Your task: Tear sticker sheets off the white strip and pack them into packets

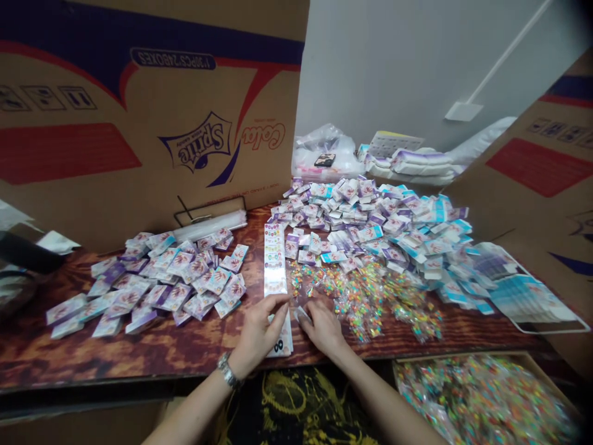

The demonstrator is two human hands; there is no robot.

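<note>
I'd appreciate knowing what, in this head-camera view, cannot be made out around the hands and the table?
Head view:
- Small packet: mostly covered by the right hand.
- Long printed strip: the left hand covers part of it; print too small to read.
- Tray of colourful packets: blurred, cut off by the bottom edge.

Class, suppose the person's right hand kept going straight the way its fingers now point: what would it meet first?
The right hand would most likely meet the small clear packet at its fingertips first, though depth is unclear.
</note>
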